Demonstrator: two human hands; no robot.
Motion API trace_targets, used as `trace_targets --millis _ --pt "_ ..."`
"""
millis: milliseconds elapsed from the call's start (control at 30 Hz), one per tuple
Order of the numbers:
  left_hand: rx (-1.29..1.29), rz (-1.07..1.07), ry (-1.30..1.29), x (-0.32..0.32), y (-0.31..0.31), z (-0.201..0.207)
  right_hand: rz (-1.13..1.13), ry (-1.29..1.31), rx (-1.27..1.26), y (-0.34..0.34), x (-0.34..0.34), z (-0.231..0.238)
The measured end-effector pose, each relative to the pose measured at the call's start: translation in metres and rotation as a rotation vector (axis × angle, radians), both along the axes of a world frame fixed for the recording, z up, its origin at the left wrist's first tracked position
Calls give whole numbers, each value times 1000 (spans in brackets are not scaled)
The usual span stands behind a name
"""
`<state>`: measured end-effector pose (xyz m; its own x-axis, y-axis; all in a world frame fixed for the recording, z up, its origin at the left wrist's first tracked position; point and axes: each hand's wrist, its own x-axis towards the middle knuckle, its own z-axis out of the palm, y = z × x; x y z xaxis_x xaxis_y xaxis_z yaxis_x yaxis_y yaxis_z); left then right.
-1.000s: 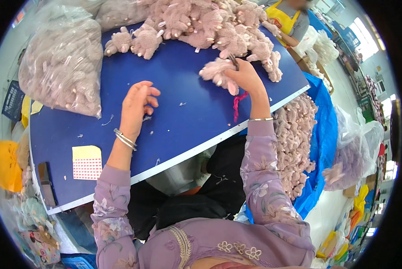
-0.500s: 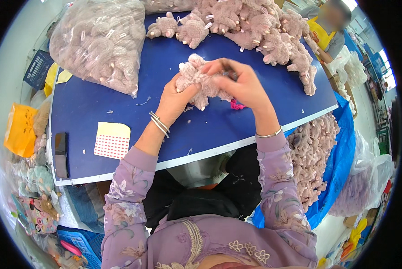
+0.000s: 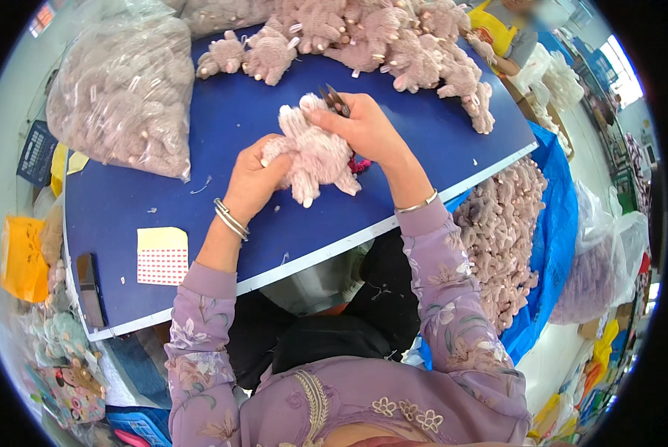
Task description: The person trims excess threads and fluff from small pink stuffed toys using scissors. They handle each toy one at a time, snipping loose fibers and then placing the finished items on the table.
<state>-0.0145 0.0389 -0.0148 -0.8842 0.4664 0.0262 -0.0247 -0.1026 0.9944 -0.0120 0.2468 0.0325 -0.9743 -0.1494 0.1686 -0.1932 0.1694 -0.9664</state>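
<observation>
Over the blue table, a pale pink plush toy (image 3: 317,153) with stubby limbs is held between my two hands. My left hand (image 3: 258,175) pinches one side of it, thumb on top. My right hand (image 3: 363,130) grips the toy's upper right part with thumb and fingers. Dark metal blades of thread snips (image 3: 334,100) stick up from that same hand; the palm hides the rest. Below the right palm shows a magenta piece (image 3: 359,164); I cannot tell whether it belongs to the snips.
A clear bag of plush toys (image 3: 125,97) stands at the left, and a pile of loose toys (image 3: 378,37) lies along the far edge. A sticker sheet (image 3: 162,257) and a dark phone-like object (image 3: 90,290) lie near left. At right hangs a toy-filled blue sack (image 3: 557,223); a co-worker (image 3: 501,37) is beyond.
My right hand has shifted its hold on the toy, and the snips' blades now show above it. The toy is turned, with limbs spread. The whole view has swung slightly.
</observation>
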Motion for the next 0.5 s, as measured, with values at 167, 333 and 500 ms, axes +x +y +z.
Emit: trace_targets --millis 167,333,500 --pt "-85 73 115 1 6 -3 -289 -97 -171 12 -15 -15" --pt "198 339 14 -12 -3 -3 -270 -208 -378 13 -8 -3" --pt "52 335 130 -3 16 -14 -52 -123 -305 -15 -4 -15"
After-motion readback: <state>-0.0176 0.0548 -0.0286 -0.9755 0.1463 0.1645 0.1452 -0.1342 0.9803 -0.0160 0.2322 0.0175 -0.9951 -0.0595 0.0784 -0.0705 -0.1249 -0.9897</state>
